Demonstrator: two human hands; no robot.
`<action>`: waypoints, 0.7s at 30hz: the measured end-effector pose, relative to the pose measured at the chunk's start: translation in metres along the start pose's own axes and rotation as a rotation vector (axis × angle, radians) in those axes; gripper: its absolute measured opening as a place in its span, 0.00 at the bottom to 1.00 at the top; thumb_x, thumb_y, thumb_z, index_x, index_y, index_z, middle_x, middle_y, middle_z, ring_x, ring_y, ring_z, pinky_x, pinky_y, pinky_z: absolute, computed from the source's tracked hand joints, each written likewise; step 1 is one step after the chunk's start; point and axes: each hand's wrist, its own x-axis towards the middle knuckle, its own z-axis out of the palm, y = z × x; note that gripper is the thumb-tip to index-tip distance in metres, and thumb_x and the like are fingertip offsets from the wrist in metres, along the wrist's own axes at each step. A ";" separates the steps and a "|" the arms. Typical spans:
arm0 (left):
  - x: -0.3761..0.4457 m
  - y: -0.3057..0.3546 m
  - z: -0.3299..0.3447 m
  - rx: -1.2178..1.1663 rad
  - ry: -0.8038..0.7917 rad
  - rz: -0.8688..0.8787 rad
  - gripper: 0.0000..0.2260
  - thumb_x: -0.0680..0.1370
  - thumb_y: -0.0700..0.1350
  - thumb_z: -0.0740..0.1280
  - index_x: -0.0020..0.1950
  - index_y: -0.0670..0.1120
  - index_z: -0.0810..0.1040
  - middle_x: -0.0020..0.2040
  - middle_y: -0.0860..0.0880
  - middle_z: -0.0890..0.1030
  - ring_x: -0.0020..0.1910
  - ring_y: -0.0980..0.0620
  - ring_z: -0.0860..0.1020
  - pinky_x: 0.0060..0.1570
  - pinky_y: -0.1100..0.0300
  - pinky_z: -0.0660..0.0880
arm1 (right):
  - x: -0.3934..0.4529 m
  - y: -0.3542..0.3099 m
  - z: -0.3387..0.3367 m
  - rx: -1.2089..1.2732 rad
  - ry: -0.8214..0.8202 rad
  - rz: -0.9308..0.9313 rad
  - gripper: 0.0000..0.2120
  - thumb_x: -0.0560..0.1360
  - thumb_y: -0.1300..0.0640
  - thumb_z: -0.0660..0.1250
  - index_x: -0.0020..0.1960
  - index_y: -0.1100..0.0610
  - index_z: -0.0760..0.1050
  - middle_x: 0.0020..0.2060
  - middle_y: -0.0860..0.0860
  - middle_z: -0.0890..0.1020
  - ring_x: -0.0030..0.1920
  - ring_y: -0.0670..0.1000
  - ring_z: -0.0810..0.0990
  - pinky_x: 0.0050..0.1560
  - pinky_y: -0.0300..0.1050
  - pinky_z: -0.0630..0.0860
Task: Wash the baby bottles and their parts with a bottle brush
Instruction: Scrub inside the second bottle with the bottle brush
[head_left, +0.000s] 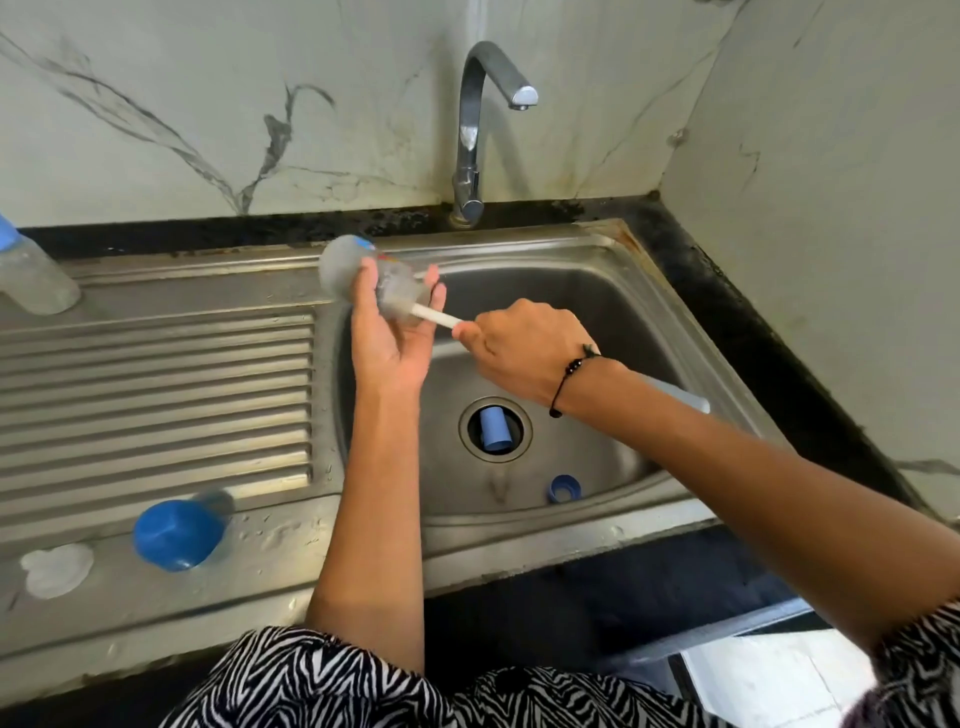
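My left hand (387, 338) grips a clear baby bottle (345, 265) held on its side over the left rim of the sink basin (597, 291). My right hand (519, 345) holds the white handle of a bottle brush (436, 314), whose bristle head is inside the bottle. A blue cap (494, 427) sits in the drain opening. A blue ring (565, 488) lies on the basin floor near the front. On the drainboard (156, 395) stands a second bottle with a blue cap (179, 532), and a clear teat (56, 569) lies beside it.
A steel tap (480, 119) arches over the basin from the back wall; no water runs. Another capped bottle (26, 270) stands at the far left on the drainboard. A black counter edge frames the sink, with a marble wall behind and to the right.
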 end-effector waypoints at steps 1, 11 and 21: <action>0.000 0.000 -0.004 -0.016 0.026 -0.002 0.13 0.78 0.49 0.64 0.57 0.42 0.73 0.52 0.42 0.77 0.56 0.41 0.79 0.57 0.49 0.77 | -0.002 0.000 0.002 0.000 -0.021 -0.022 0.22 0.82 0.44 0.44 0.47 0.55 0.72 0.31 0.49 0.67 0.37 0.53 0.71 0.37 0.45 0.65; 0.003 -0.014 0.006 -0.025 0.262 -0.053 0.13 0.81 0.47 0.60 0.59 0.39 0.73 0.47 0.40 0.76 0.42 0.45 0.75 0.43 0.52 0.77 | 0.006 0.005 0.016 -0.161 -0.024 0.099 0.19 0.83 0.49 0.47 0.55 0.55 0.75 0.39 0.51 0.74 0.40 0.54 0.74 0.38 0.46 0.67; 0.000 0.018 -0.005 -0.210 0.082 0.015 0.07 0.77 0.41 0.63 0.53 0.41 0.72 0.45 0.42 0.76 0.38 0.47 0.80 0.39 0.56 0.81 | -0.011 -0.008 0.017 0.047 -0.042 -0.013 0.20 0.81 0.44 0.45 0.41 0.54 0.66 0.31 0.48 0.66 0.38 0.54 0.69 0.37 0.45 0.64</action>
